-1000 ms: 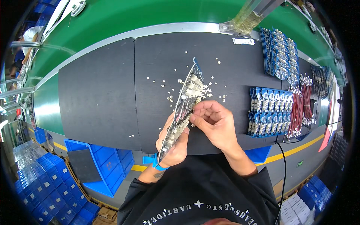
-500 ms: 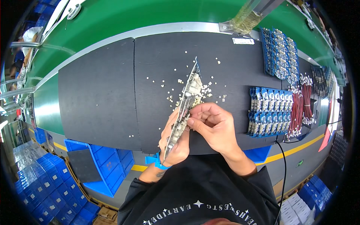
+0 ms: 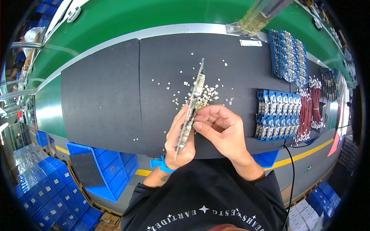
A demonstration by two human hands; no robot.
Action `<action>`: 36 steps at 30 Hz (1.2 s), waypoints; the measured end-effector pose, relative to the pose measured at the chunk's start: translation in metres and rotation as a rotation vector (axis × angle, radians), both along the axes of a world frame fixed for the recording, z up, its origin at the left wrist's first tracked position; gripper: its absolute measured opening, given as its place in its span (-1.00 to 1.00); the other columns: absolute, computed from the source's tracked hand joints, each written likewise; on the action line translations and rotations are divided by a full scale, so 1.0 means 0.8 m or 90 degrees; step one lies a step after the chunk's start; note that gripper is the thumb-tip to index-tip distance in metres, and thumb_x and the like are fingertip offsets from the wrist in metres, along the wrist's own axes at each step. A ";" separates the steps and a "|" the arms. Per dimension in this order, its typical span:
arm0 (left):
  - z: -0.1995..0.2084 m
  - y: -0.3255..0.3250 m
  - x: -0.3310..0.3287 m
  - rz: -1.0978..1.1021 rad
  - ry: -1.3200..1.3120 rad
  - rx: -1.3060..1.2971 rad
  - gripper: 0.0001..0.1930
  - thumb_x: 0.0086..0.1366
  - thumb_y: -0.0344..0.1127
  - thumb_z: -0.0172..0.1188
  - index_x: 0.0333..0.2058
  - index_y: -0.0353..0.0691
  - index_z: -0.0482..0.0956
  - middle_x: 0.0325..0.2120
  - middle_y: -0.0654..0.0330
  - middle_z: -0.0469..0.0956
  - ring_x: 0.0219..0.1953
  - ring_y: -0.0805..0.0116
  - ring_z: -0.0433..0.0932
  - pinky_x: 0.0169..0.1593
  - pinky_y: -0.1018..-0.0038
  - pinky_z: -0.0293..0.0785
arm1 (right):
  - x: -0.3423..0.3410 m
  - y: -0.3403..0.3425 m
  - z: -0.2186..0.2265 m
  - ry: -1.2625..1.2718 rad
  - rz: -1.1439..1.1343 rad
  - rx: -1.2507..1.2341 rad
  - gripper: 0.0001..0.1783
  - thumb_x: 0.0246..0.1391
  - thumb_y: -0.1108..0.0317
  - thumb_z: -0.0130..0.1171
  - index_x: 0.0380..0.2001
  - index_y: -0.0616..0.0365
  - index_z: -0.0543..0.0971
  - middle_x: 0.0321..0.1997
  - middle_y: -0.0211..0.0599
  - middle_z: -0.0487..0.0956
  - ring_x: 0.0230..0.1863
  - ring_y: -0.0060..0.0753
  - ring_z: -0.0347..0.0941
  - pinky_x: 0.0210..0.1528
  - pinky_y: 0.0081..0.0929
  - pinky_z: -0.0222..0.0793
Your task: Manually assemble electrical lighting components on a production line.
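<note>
My left hand (image 3: 179, 140) grips a circuit board panel (image 3: 197, 89) from its left side. The panel stands on edge, almost edge-on to me, its face crowded with small pale connectors and other parts. Against its right face, my right hand (image 3: 222, 129) has thumb and forefinger pinched together low on the board. Whatever is between those fingertips is hidden or too small to make out. Many tiny cream connectors (image 3: 210, 92) lie loose on the black mat (image 3: 104, 84) around the board.
At the right lie two rows of blue circuit boards (image 3: 278, 115), bundles of red wires (image 3: 304, 111) with white ends, and a stack of board panels (image 3: 288, 56). A metal post (image 3: 256, 19) rises at the back. A blue crate (image 3: 106, 169) stands below the table's left front.
The board has turned to a more edge-on, upright position, hiding more of its right face. My right hand stays pinched at the board, almost in place.
</note>
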State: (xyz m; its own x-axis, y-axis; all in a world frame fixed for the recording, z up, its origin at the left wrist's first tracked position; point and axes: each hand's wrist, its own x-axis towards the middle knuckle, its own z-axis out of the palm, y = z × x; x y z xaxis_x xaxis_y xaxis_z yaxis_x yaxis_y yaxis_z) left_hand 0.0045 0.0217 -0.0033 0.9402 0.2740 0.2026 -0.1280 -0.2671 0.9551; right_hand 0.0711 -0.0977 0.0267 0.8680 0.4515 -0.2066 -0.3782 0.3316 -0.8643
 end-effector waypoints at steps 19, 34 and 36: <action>-0.002 -0.005 0.002 -0.001 0.003 -0.018 -0.54 0.11 -0.73 -0.04 0.05 -0.49 0.34 0.09 -0.31 0.30 0.15 -0.20 0.32 0.16 0.20 0.28 | 0.006 -0.002 0.011 -0.023 -0.003 0.036 -0.75 0.00 0.67 0.18 -0.20 0.37 0.46 -0.29 -0.27 0.56 -0.24 -0.57 0.51 -0.15 -0.62 0.46; -0.004 -0.004 0.002 -0.010 -0.011 -0.017 -0.50 0.06 -0.73 -0.06 0.06 -0.51 0.33 0.09 -0.34 0.29 0.16 -0.21 0.30 0.18 0.15 0.24 | 0.013 -0.003 0.024 -0.024 0.032 0.041 -0.79 0.03 0.67 0.15 -0.22 0.36 0.45 -0.26 -0.24 0.56 -0.22 -0.55 0.51 -0.14 -0.62 0.46; -0.004 -0.005 0.001 0.001 0.010 -0.034 -0.50 0.07 -0.72 -0.05 0.06 -0.52 0.33 0.09 -0.34 0.29 0.16 -0.21 0.30 0.19 0.16 0.24 | 0.012 -0.008 0.022 -0.054 0.040 0.038 -0.78 0.03 0.67 0.15 -0.21 0.37 0.45 -0.26 -0.23 0.56 -0.21 -0.54 0.51 -0.13 -0.61 0.46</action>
State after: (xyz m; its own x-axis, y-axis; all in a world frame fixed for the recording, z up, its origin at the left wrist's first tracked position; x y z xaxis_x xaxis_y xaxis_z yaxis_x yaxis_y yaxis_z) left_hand 0.0050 0.0176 -0.0064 0.9427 0.2856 0.1727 -0.1124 -0.2156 0.9700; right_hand 0.0804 -0.1038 0.0446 0.8508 0.5149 -0.1049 -0.3265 0.3615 -0.8733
